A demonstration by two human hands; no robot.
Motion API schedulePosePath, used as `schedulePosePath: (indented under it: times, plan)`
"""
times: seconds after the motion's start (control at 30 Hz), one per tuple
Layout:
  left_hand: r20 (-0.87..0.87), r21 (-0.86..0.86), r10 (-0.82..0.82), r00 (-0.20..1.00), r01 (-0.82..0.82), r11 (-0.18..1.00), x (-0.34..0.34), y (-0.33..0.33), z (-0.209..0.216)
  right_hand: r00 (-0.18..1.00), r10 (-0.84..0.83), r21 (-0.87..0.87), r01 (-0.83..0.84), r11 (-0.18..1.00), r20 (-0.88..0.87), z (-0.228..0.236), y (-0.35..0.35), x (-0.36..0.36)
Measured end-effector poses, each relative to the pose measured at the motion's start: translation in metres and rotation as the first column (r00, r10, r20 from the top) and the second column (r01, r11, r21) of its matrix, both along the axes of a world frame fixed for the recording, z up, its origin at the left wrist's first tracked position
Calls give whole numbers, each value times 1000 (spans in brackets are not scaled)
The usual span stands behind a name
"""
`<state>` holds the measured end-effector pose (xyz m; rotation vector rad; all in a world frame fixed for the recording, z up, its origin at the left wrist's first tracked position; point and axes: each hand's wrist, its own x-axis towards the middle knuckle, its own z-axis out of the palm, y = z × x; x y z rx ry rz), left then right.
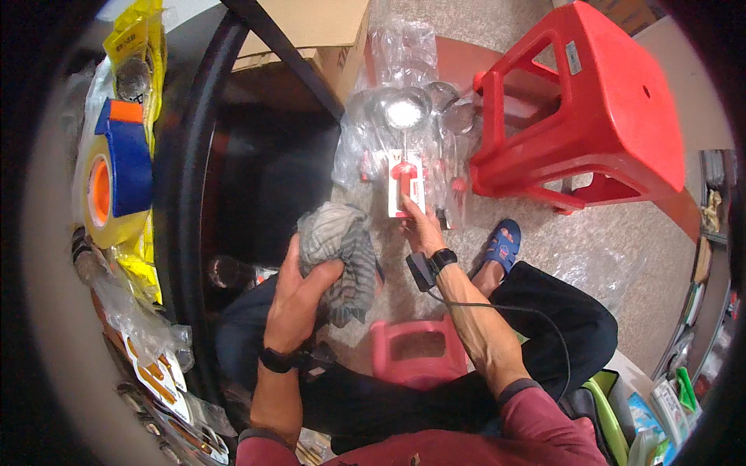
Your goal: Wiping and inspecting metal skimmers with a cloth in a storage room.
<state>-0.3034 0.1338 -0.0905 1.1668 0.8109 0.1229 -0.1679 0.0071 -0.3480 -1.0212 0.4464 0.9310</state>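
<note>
My left hand (294,303) is closed on a grey striped cloth (336,241), bunched up with one end hanging down. In my right hand (423,230) is a ladle (405,177), gripped at the lower end of its red handle, which has a white card around it. Its round metal bowl points away from me and glares brightly. Beneath and beside the ladle, clear plastic wrapping (353,132) covers more metal utensils (457,118) with round heads and red handles.
A red plastic stool (622,85) stands at the far right; a smaller pink stool (416,373) is between my legs. On the left is a black shelf frame (190,186), with a tape dispenser (128,171) and packaged goods beyond it. A cardboard box (311,31) stands at the back.
</note>
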Motion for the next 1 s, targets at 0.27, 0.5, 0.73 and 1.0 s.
schedulePosePath:
  times: [0.27,0.5,0.73,1.0]
  plan:
    - [0,25,-26,1000,26,999,-4,-1,-8,986,163,-102,-164,981,-17,27,6,15]
    - [-37,65,-47,998,49,997,2,-7,-9,962,274,-155,-271,950,-3,4,4,34]
    - [2,136,-85,996,84,987,2,-8,-6,961,127,98,-105,990,-247,34,0,6]
    - [-5,321,-176,984,168,932,0,-9,-6,974,220,-92,-215,972,47,51,-31,-31]
